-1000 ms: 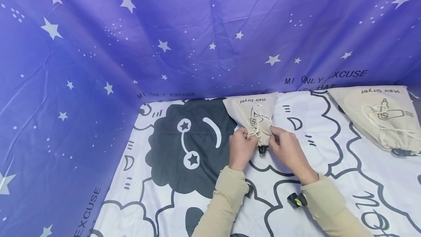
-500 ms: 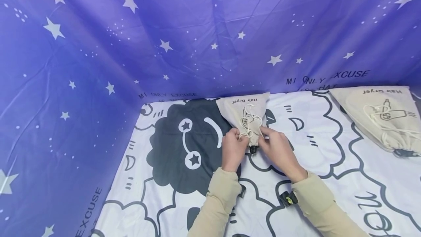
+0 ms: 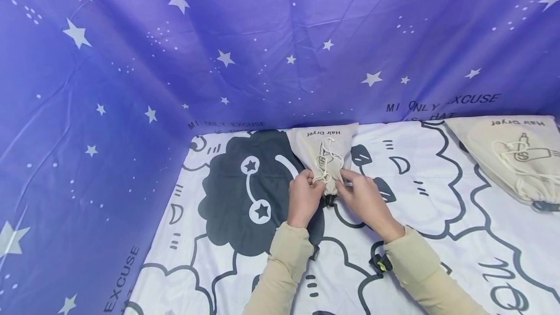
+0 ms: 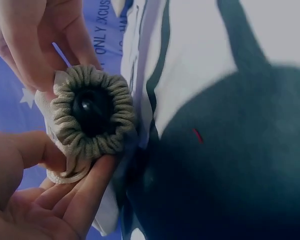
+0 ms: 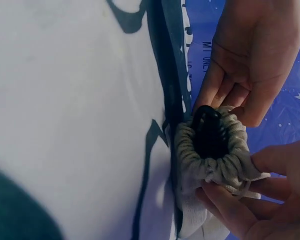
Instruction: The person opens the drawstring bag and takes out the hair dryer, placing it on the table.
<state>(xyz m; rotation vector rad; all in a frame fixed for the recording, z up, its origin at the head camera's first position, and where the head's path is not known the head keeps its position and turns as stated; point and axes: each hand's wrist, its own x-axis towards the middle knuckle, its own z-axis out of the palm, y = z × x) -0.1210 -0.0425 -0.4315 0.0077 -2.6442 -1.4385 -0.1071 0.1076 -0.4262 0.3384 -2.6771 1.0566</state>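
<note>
Purple starry backdrop (image 3: 262,28), cartoon-print cloth (image 3: 437,179), bag (image 3: 327,157) between fingers (image 3: 307,178)

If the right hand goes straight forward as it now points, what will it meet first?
The drawstring bag comes first; the right hand is pinching it at the mouth. Beyond that, perhaps the purple curtain, but depth is unclear.

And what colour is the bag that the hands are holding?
The bag is beige with dark lettering, best seen in the head view.
</note>
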